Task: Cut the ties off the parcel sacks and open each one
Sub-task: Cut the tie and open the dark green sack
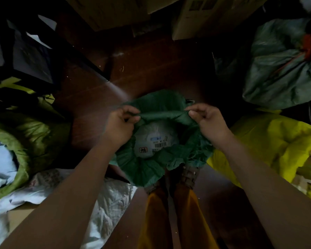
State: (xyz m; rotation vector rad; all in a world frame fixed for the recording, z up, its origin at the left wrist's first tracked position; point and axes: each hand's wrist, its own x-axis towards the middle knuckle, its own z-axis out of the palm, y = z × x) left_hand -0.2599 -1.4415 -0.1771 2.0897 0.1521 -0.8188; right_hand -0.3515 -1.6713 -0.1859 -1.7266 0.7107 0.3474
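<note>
I have the green sack (151, 164) at six o'clock, just ahead of my feet. My left hand (119, 125) and right hand (209, 123) each pinch its far rim between thumb and curled fingers, pulling it apart so the mouth gapes; a white parcel (154, 139) shows inside. A tied sack (284, 69) waits at two o'clock. A yellow sack (269, 141) crowds my right, an olive sack (25, 137) my left; bare floor (142, 69) lies toward twelve.
</note>
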